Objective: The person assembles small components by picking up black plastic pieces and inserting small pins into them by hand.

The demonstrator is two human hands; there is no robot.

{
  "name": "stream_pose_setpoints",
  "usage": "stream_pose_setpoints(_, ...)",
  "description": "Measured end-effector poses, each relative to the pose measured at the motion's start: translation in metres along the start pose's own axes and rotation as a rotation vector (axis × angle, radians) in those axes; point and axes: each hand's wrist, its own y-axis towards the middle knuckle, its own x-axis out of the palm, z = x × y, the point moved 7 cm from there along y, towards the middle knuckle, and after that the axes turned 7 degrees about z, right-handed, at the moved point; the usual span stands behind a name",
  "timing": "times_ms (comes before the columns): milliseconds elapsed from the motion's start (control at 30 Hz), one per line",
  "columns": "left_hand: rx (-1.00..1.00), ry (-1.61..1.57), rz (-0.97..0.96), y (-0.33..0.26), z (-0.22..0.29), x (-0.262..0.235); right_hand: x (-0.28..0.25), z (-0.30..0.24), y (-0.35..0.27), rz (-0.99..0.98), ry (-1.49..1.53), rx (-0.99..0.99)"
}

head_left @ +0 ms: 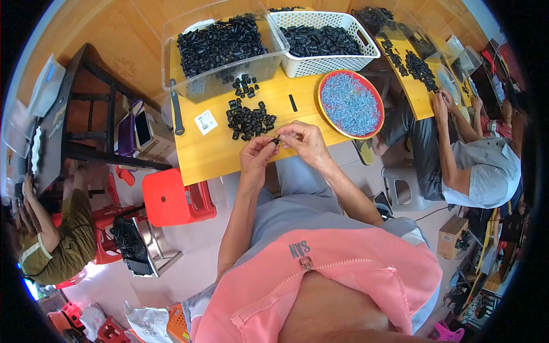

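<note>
Yellow table [203, 160] in front of us, printed white card [205, 122], black parts [250, 120] heaped beside it, dark lettering [299, 248] on the pink top [349, 251], left hand [255, 157] and right hand [307, 142] pinching a small piece [276, 140] above the near edge.

Black parts [250, 120], yellow table [209, 161], white basket [331, 67]

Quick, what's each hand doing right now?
Left hand: closed, holding a small black part.
Right hand: closed, pinching at that same part.
</note>
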Motion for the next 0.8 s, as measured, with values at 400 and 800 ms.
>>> stream_pose_setpoints(400,0.005,0.067,0.005,0.0005,0.0017,-0.0026,0.0006,0.0015,-0.0003,0.073,-0.082,-0.022)
stream_pose_setpoints(800,-0.015,0.011,0.009,0.0018,-0.0010,-0.0012,-0.0018,-0.0039,-0.0018,0.072,-0.129,-0.036)
